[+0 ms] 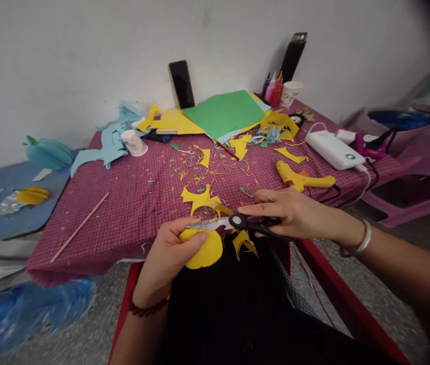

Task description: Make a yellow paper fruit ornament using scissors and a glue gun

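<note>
My left hand [171,251] pinches a rounded piece of yellow paper [205,251] over my lap, thumb pressed on top of it. My right hand [288,213] is closed round the black handles of a pair of scissors [233,223]; the silver blades point left and sit across the top edge of the yellow piece. A small yellow offcut [245,242] hangs just below the scissors. More yellow scraps [199,197] lie on the red checked tablecloth [123,203] right in front of my hands.
A yellow glue gun [300,177] and a white power bank [332,149] lie to the right. Green paper [224,114] and yellow sheets sit at the back with glue bottles [271,88] and paper cups [134,143]. A thin wooden stick [80,226] lies at the left.
</note>
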### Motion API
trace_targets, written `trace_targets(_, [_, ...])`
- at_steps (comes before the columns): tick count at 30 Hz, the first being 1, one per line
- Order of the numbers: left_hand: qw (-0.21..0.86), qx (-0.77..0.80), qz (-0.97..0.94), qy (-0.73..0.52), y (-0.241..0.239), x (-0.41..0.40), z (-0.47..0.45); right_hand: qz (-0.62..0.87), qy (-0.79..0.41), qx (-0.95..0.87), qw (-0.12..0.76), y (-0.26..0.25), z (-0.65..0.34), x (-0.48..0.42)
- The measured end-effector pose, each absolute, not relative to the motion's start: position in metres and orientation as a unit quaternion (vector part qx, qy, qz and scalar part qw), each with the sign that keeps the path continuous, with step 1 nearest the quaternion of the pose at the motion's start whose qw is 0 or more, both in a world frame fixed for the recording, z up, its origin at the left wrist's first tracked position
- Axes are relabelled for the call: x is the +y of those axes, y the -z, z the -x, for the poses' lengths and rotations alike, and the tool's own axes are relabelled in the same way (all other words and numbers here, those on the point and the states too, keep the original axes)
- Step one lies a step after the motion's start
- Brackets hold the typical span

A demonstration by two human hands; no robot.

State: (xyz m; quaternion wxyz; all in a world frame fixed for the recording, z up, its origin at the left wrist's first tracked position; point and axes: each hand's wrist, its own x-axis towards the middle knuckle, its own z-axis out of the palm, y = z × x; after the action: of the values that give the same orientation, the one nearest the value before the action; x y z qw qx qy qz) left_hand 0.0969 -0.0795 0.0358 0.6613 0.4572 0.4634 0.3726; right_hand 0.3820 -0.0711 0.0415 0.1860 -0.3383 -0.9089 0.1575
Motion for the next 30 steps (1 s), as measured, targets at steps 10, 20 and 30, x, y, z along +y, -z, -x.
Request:
trace_targets(10, [0.665, 0.44, -0.421, -0.433, -0.034, -0.074, -0.093, 0.391, -0.232, -0.855, 0.249, -0.032, -0.377, -0.078])
trace_targets(20, [0.513, 0.38, -0.583, -0.502, -0.021, -0.07, -0.088, 0.403, -0.173, -0.866, 0.241, -0.024, -0.371, -0.088])
trace_targets(30, [0.486, 0.396, -0.627, -0.461, -0.019, -0.071, -0.089, 0.397, -0.132, -0.881, 0.22, -0.029, -0.37, -0.088])
